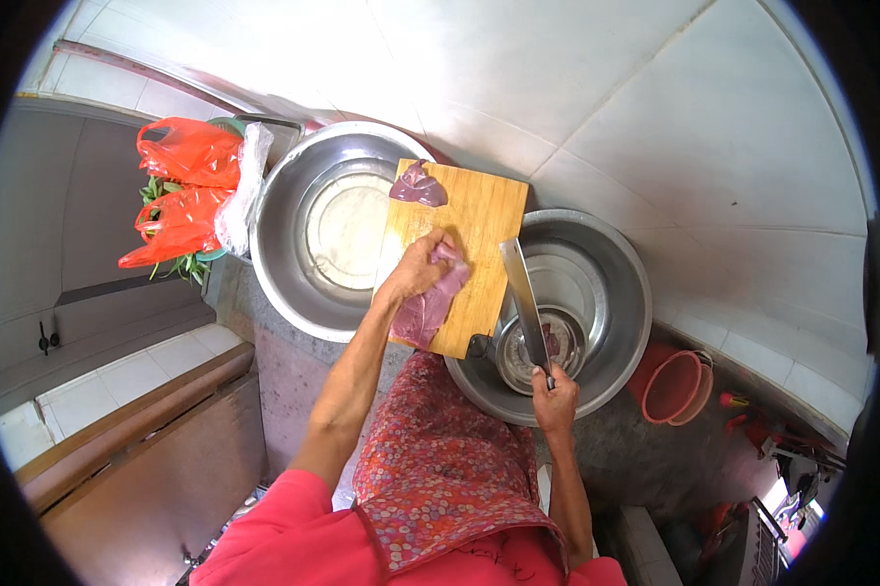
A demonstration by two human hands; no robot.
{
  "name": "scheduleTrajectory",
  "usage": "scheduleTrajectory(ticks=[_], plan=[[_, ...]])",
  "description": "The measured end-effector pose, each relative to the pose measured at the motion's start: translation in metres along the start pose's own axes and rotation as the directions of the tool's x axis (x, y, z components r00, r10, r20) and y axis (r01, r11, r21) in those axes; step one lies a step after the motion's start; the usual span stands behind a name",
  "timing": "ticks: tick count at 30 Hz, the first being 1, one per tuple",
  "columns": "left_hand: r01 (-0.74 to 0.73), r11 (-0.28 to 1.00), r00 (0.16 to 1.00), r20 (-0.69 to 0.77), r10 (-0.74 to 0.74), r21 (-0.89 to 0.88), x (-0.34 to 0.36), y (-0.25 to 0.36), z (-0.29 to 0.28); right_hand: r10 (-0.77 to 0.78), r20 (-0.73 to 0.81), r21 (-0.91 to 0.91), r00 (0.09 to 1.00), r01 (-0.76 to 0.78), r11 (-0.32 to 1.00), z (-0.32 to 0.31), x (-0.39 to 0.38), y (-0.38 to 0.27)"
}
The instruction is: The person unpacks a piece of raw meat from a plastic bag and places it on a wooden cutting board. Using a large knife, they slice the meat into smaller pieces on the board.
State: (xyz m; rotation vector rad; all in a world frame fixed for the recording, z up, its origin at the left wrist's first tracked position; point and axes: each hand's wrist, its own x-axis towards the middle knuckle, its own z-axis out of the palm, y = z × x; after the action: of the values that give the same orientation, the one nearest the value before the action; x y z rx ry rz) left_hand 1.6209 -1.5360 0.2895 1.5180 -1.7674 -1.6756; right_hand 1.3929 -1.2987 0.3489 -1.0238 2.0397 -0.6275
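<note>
A wooden cutting board bridges two large steel basins. A dark reddish piece of raw meat lies near its top left corner. My left hand has its fingers pinched on a longer pink slab of raw meat lying on the board's lower left. My right hand grips the black handle of a cleaver, its blade pointing up over the board's right edge and the right basin. Inside that basin sits a smaller steel bowl with some dark red pieces.
The left basin and right basin stand against a tiled wall. Red plastic bags with leafy greens and a clear bag are at upper left. Red buckets stand at right; a tiled ledge is at lower left.
</note>
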Motion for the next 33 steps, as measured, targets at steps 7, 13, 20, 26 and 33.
scheduleTrajectory(ticks=[7, 13, 20, 26, 33], plan=[[-0.070, 0.994, 0.995, 0.083, 0.063, 0.083, 0.017, -0.001, 0.007, 0.062, -0.048, 0.033, 0.997, -0.061, 0.998, 0.014, 0.004, -0.015], [0.109, 0.919, 0.783, -0.602, 0.155, 0.378, -0.037, 0.026, 0.064, 0.090, -0.044, 0.029, 0.995, -0.088, 0.996, 0.017, 0.017, -0.023], [-0.003, 0.758, 0.856, -0.390, 0.339, 0.652, -0.042, -0.009, 0.087, 0.020, 0.028, -0.126, 0.999, -0.017, 0.992, 0.009, 0.042, -0.017], [-0.271, 0.677, 0.869, -0.129, 0.478, 0.685, -0.037, -0.021, 0.052, -0.057, 0.076, -0.222, 0.995, 0.073, 0.972, 0.001, 0.052, -0.020], [-0.331, 0.484, 0.821, -0.006, 0.571, 0.810, -0.044, -0.007, 0.038, -0.077, 0.086, -0.250, 0.993, 0.096, 0.964, -0.004, 0.055, -0.027]])
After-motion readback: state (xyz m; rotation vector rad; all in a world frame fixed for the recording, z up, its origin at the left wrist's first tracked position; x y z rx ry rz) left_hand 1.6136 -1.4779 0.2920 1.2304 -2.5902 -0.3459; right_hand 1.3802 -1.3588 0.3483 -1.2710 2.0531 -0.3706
